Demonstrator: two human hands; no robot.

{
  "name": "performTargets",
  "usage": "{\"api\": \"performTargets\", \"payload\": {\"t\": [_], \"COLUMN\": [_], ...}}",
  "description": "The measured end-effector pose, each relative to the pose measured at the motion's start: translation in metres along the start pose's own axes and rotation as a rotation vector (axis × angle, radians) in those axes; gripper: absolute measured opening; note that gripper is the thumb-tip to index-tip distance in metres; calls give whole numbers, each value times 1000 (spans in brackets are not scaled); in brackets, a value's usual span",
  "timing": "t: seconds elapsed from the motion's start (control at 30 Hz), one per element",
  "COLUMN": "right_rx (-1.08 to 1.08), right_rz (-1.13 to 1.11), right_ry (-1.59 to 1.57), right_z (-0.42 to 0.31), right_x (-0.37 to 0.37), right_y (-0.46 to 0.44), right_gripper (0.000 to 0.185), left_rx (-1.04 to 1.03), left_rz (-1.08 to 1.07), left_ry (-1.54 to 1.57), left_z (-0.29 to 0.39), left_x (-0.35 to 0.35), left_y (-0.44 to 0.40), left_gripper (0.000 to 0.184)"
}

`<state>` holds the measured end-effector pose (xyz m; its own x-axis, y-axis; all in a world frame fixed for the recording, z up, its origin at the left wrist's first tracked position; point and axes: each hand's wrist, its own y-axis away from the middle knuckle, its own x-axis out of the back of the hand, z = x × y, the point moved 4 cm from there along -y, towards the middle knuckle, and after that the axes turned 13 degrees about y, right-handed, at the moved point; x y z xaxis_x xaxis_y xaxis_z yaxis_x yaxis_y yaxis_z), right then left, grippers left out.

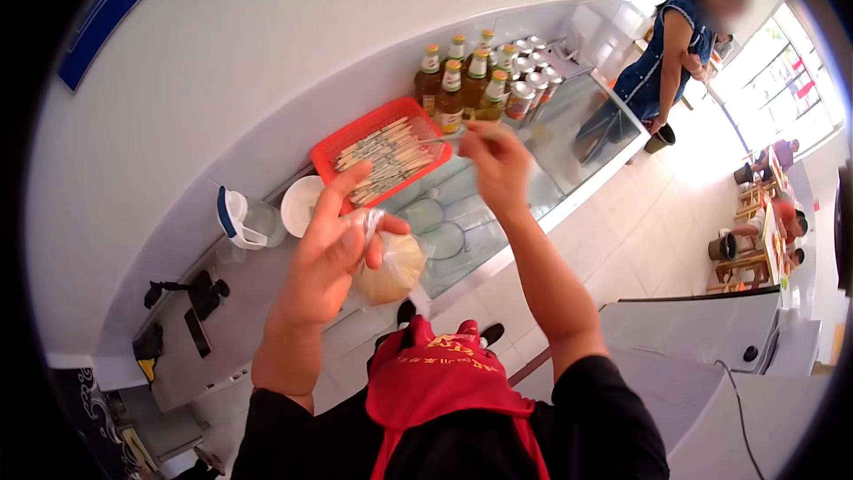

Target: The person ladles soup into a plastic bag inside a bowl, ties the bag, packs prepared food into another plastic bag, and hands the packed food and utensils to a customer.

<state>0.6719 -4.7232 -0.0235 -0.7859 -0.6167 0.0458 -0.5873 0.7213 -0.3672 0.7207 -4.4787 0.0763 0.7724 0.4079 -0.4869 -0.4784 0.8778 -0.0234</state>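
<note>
From my left hand [333,244] hangs a knotted clear plastic bag [391,268] with pale yellow contents; its gathered top is held between the fingers, while the index finger points up. My right hand [499,164] is over the glass counter, at the right end of a red plastic basket [322,153]. Its fingers are pinched on a thin pale stick [437,139] that reaches over the basket rim. Many paper-wrapped chopsticks [382,160] lie in the basket.
Several beer bottles [450,98] and drink cans [521,100] stand behind the basket. Left of it are a white bowl [300,204] and a clear jug [259,222]. A phone [197,332] lies farther left. A person in a blue dress [662,58] stands beyond the counter [524,169].
</note>
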Motion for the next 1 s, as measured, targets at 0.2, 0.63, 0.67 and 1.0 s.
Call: {"api": "performTargets", "payload": {"t": [0.2, 0.63, 0.67, 1.0], "right_rx": [-142, -291, -305, -292], "right_rz": [318, 596, 621, 874], "right_ry": [-419, -692, -699, -601], "right_z": [-76, -62, -63, 17], "right_x": [211, 406, 418, 558], "right_y": [117, 147, 143, 41], "right_gripper": [13, 19, 23, 22], "left_rx": [-37, 256, 283, 61], "left_rz": [1, -436, -483, -905], "left_ry": [-21, -226, -273, -807], "left_z": [-62, -223, -238, -352], "left_x": [-112, -361, -379, -529], "left_y": [-57, -205, -220, -370], "left_gripper": [76, 74, 80, 94]}}
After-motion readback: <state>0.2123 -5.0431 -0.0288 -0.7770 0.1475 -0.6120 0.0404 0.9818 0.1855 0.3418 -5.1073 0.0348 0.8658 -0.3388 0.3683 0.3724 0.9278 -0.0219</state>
